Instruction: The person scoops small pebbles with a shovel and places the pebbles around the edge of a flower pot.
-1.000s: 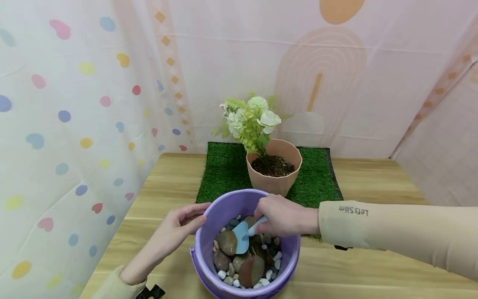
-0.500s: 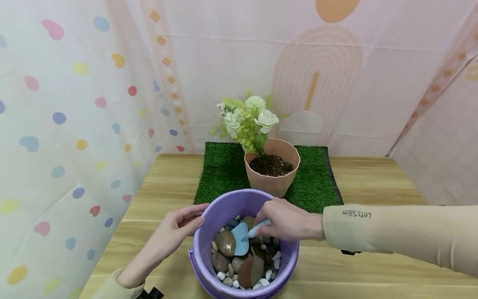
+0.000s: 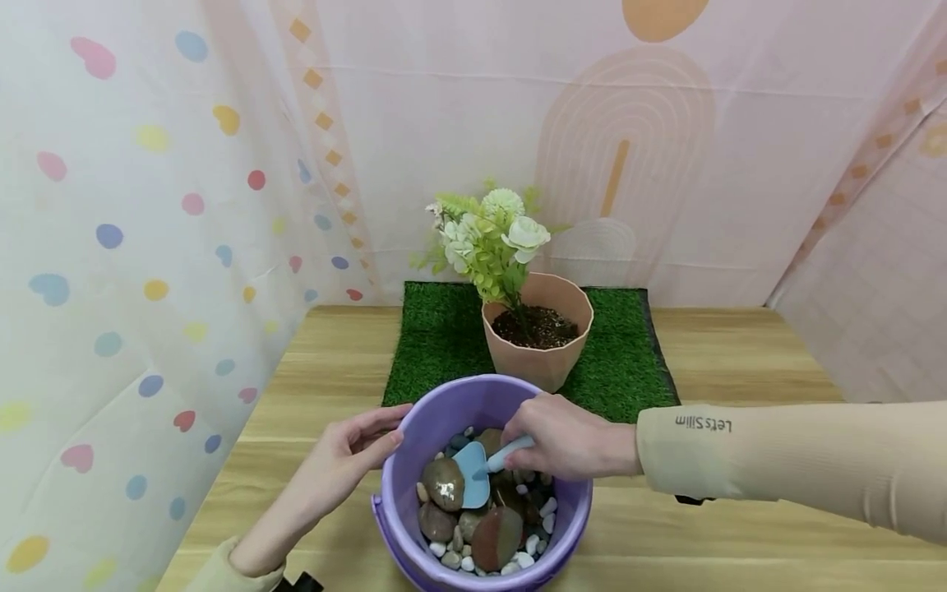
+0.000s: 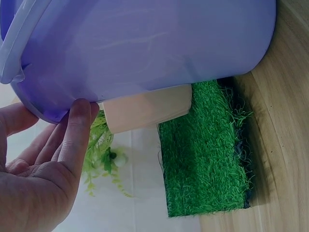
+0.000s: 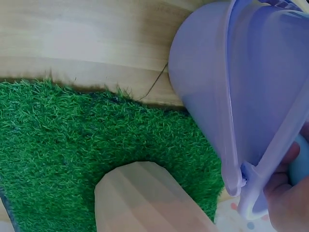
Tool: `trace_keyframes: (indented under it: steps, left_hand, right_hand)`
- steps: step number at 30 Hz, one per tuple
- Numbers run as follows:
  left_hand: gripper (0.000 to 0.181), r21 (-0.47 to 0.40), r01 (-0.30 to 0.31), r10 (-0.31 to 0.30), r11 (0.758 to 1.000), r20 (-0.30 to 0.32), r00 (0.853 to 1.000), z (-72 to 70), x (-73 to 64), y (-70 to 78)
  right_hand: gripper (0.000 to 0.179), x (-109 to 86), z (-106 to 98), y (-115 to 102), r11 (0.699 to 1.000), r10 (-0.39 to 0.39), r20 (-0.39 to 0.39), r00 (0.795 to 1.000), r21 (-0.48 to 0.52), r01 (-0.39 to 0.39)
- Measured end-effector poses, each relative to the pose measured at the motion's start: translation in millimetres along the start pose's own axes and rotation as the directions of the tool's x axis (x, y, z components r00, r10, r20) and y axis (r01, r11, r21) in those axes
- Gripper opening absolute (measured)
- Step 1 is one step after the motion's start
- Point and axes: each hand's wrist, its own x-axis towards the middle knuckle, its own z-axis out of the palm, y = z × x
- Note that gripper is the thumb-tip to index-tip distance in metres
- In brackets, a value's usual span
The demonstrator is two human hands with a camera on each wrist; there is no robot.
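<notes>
A purple bucket stands near the front of the table, holding large brown stones and small white and grey pebbles. My left hand grips the bucket's left rim, thumb over the edge and fingers along the outside wall. Inside the bucket, a light blue toy shovel lies with its blade against a rounded brown stone. My right hand reaches over the far right rim and holds the shovel's handle; the right wrist view shows only part of this hand.
Close behind the bucket, a pink pot with soil and white flowers stands on a green grass mat. The wooden table extends to both sides. A patterned cloth hangs behind.
My right hand has shifted slightly right and nearer, so more of the shovel's handle shows. The shovel's blade barely moves among the stones. My left hand stays at the rim; the head view drifts slightly.
</notes>
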Motion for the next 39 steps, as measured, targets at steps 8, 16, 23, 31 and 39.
trace_keyframes:
  steps: [8, 16, 23, 31, 39]
  left_hand:
    - [0.049, -0.006, 0.004, -0.004, 1.000, 0.002, 1.000, 1.7, 0.1, -0.5]
    - [0.048, 0.009, -0.002, 0.002, 1.000, -0.015, 1.000, 1.1, -2.9, -0.8]
    - [0.049, 0.023, 0.007, -0.007, 1.000, -0.006, 1.000, 1.9, -1.7, -1.4]
    - [0.048, 0.016, -0.006, 0.006, 1.000, -0.002, 1.000, 1.8, -1.6, 1.0]
    - [0.049, 0.030, -0.007, 0.007, 1.000, -0.006, 1.000, 0.7, -2.6, -0.8]
  right_hand:
    - [0.011, -4.2, 2.0, 3.1, 0.996, 0.027, -0.028, 0.999, 0.081, -0.024]
    - [0.013, -5.0, 4.4, 7.6, 0.996, -0.031, -0.046, 0.998, 0.081, 0.034]
    - [0.017, -13.4, -4.7, 16.2, 0.982, -0.007, -0.041, 0.999, 0.187, 0.014]
    - [0.018, -23.5, -13.2, 20.4, 0.973, -0.011, -0.067, 0.998, 0.231, 0.026]
    - [0.019, -36.6, -23.6, 26.4, 0.969, 0.039, -0.109, 0.993, 0.247, -0.011]
